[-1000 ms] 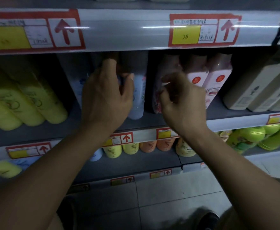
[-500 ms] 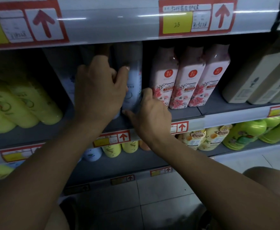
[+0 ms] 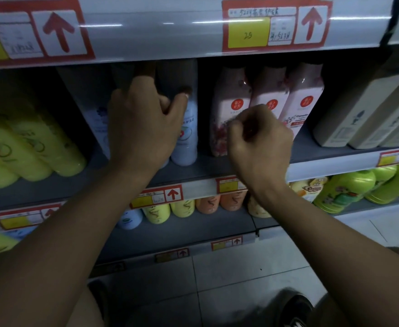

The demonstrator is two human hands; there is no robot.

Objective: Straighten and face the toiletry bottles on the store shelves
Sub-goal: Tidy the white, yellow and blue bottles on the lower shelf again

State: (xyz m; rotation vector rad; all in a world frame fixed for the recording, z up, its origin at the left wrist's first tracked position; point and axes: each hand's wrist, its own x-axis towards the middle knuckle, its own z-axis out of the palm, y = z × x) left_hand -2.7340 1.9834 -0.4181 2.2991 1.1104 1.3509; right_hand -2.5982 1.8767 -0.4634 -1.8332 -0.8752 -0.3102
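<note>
I'm gripping the upright pale blue bottle point(image 3: 185, 135) mid-shelf with my left hand point(image 3: 141, 128), while my right hand point(image 3: 259, 147) is sitting curled at its 3 o'clock in front of the pink floral bottles point(image 3: 269, 102), whether pinching one I cannot tell.

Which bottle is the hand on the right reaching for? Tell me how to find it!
Find the price tag marked 25 on the top shelf edge. Right below stands a row of three pink bottles with red round logos. The right hand is at the leftmost pink bottle, beside the pale blue bottle.
</note>
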